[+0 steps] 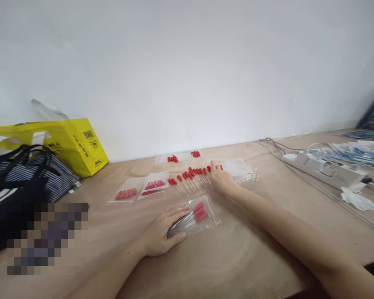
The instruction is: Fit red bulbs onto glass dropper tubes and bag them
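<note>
My left hand (162, 232) holds the left end of a clear zip bag (210, 224), its fingers over the top and the thumb along the near edge. Inside that bag lie several droppers with red rubber bulbs (201, 212). Further off, my right hand (220, 179) is closed at the right end of a loose row of droppers (190, 178) with red bulbs and thin stems. Red bulbs show beside its fingers, which are partly hidden. Behind this hand is a stack of flat zip bags (237, 167).
Filled zip bags (154, 185) and another bag (126, 194) lie to the left. Against the wall is a bag with small red pieces (173, 159). A yellow bag (77, 145) and striped bag (62, 174) stand far left; a power strip (324, 170) with cables sits right.
</note>
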`<state>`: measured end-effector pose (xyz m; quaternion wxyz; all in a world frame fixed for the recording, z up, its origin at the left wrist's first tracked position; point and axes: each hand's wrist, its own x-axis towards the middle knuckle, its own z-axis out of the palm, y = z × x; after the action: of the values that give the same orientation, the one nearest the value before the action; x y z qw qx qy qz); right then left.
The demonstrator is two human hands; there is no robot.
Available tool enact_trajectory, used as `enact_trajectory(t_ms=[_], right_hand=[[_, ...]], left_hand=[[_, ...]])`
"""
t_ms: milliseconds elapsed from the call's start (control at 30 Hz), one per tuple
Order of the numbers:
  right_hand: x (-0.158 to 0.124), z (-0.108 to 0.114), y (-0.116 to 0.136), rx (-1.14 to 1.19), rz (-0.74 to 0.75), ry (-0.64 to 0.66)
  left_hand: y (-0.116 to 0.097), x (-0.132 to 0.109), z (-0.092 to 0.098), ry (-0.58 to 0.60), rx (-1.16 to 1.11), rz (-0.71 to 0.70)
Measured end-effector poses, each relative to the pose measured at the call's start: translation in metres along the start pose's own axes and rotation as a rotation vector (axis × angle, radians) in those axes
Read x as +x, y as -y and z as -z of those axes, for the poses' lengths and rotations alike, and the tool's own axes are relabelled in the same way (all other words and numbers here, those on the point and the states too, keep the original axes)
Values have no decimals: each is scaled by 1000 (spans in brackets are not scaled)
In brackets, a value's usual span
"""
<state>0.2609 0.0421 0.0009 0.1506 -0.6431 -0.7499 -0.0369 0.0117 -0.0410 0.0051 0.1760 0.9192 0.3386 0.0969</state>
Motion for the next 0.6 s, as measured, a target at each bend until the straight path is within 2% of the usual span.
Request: enact_trajectory(t_ms=[100,233,333,433,600], right_hand=[[-15,10,-17,213,1,-72],[-43,10,-28,891,-60,-164],[-61,1,-21,1165,-150,-172],[-72,-6,-10,1312,-183,-139],[-81,-7,2,1615,-216,9]], left_hand=[[0,0,-1,-1,-2,2],[4,0,-4,-21,9,-4],[6,0,-5,-21,15,-8],[5,0,-4,-18,11,-8],[5,0,-3,-23,8,-8]])
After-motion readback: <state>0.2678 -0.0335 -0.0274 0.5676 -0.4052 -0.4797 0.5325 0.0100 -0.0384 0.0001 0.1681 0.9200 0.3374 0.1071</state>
